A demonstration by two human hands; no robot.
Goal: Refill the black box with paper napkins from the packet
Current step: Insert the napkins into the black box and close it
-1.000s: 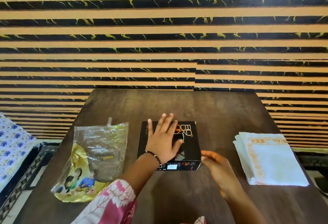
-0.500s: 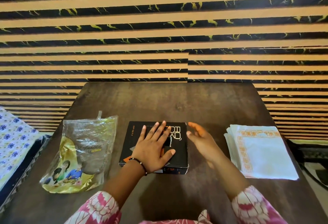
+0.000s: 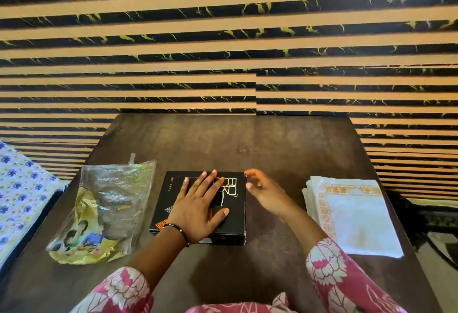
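The flat black cardboard box [image 3: 203,207] lies closed near the counter's [image 3: 247,144] front edge — left hand [image 3: 198,211] pressed flat on its lid, right hand [image 3: 264,192] blurred at its far right corner, fingers seemingly loose. The crinkled yellow-and-clear plastic packet [image 3: 104,211] looks empty; the stacked white paper napkins [image 3: 352,216] lie by the right edge.

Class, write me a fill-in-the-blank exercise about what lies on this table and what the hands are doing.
1. The left hand rests flat on the ____ box.
2. The stack of napkins lies to the ____ of the box.
3. The plastic packet lies on the ____.
4. The left wrist wears a beaded ____.

Missing words: black; right; table; bracelet
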